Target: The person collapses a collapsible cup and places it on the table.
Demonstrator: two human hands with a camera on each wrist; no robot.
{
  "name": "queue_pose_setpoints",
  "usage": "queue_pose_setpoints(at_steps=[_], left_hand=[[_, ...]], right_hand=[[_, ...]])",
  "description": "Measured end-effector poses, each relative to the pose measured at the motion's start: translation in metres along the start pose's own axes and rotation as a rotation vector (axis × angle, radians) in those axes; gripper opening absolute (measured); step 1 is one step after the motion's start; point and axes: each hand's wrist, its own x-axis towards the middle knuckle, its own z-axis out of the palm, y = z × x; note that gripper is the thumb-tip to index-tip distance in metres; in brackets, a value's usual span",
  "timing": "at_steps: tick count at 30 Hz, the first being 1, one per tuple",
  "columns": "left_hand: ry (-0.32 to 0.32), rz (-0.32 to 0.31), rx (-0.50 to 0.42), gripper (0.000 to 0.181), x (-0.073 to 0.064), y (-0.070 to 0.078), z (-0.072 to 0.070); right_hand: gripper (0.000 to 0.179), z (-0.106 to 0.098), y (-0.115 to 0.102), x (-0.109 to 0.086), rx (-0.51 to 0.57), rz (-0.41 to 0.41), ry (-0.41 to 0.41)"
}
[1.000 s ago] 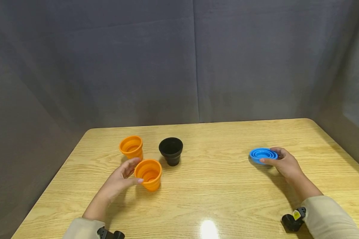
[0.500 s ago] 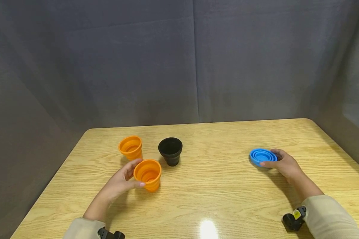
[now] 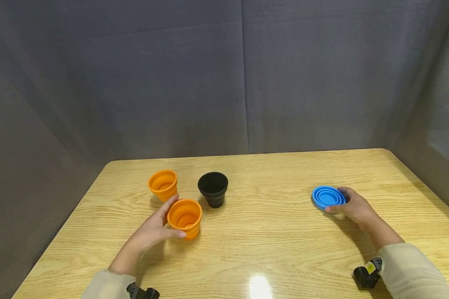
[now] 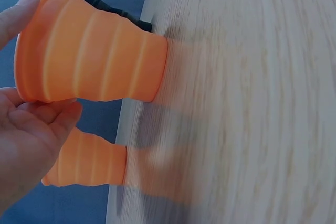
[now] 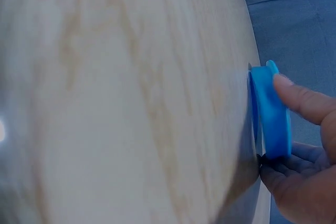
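My left hand [image 3: 154,227] spans the rim of the nearer orange collapsible cup [image 3: 186,218], thumb at the front and fingers at the back left. In the left wrist view that orange cup [image 4: 100,51] stands extended on the table, the thumb [image 4: 23,11] touching its rim and curled fingers against its other side. Far to the right, my right hand [image 3: 355,207] pinches a blue collapsible cup [image 3: 327,197], folded flat with nested rings. The right wrist view shows the blue cup [image 5: 274,114] edge-on between thumb and fingers, close to the tabletop; whether it fully touches cannot be told.
A second orange cup [image 3: 163,185] stands extended just behind the left fingertips. To its right is an extended black cup [image 3: 213,189]. The wooden table [image 3: 262,232] ends at a grey curtain [image 3: 172,91] behind and at the sides.
The left thumb and fingers have spread further around the nearer orange cup, which has hardly moved. The blue cup has tipped slightly toward the head camera, and the right thumb has lowered with it.
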Motion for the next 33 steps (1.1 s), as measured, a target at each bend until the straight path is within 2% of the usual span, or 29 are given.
queue_pose_setpoints(at_steps=[11, 22, 33], left_hand=[[0.055, -0.022, 0.075, 0.09, 0.001, 0.0, 0.004], [0.055, 0.017, 0.022, 0.086, 0.001, -0.002, 0.004], [0.069, 0.039, -0.004, 0.083, -0.002, 0.008, 0.008]], right_hand=[[0.099, 0.0, -0.003, 0.0, -0.012, 0.018, -0.002], [0.096, 0.001, -0.005, -0.002, -0.005, 0.011, 0.002], [0.082, -0.005, -0.016, -0.009, 0.036, -0.015, 0.077]])
